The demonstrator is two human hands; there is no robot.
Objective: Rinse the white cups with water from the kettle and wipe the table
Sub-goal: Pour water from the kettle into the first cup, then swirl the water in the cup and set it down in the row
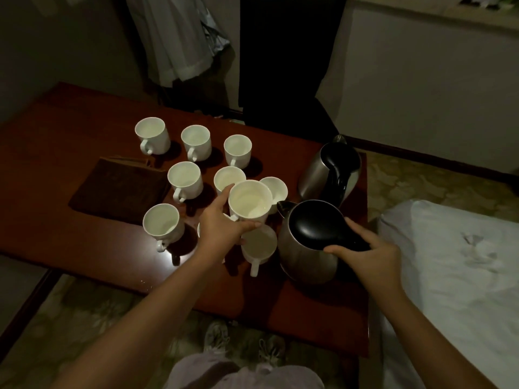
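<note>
White cup [250, 202] lifted in left grip [222, 228]; right grip [370, 255] clasps kettle [307, 242] handle at 3 o'clock. Rinsing apparently midway, desk [56, 226] unwiped.

No text, label or number can be read; cups and kettles show none.

The room around me is dim. At twelve o'clock a tall black panel [289, 57] stands against the wall, and pale garments [182, 37] hang at eleven o'clock beside it. A light wall [435, 88] with a dark skirting board [438, 160] fills two o'clock. White bedding [455, 265] lies at four o'clock. The floor [415, 178] is patterned in muted green and cream, from three o'clock round to seven o'clock. Light glints on the reddish-brown tabletop [56, 136] at nine o'clock.
</note>
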